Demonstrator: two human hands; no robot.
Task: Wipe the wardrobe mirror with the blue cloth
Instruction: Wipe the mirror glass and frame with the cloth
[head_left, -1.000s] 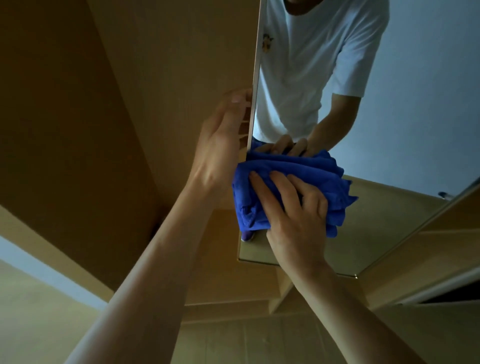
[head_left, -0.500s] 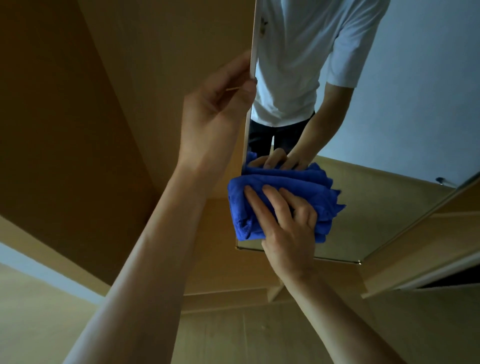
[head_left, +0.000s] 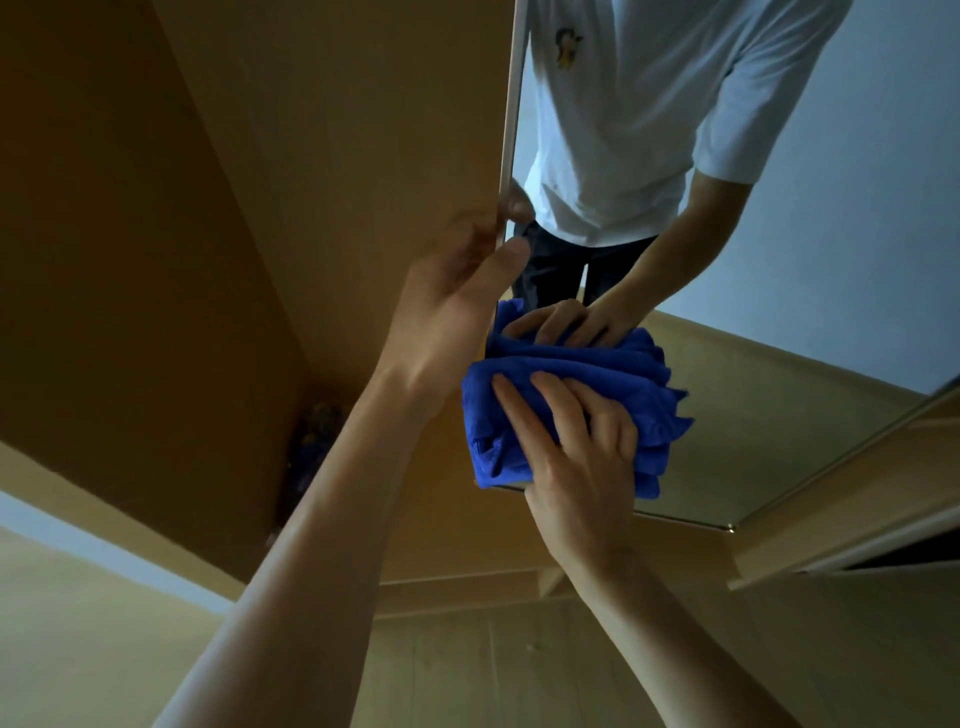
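Two hands were up at centre frame: my right hand (head_left: 576, 483) pressed flat, fingers straight, on the bunched blue cloth (head_left: 644, 400) against the lower left corner of the tall wardrobe mirror (head_left: 769, 426), while my left hand (head_left: 457, 291) gripped that mirror's left edge just above.

Dim, warm cast overall. Brightest area is the pale wall (head_left: 857, 218) reflected in the mirror (head_left: 753, 415). Wardrobe panel (head_left: 130, 260) at left sits in deep shadow. Left hand (head_left: 452, 296) slightly soft. Strong wide-angle skew; straight edges slant toward the corners.
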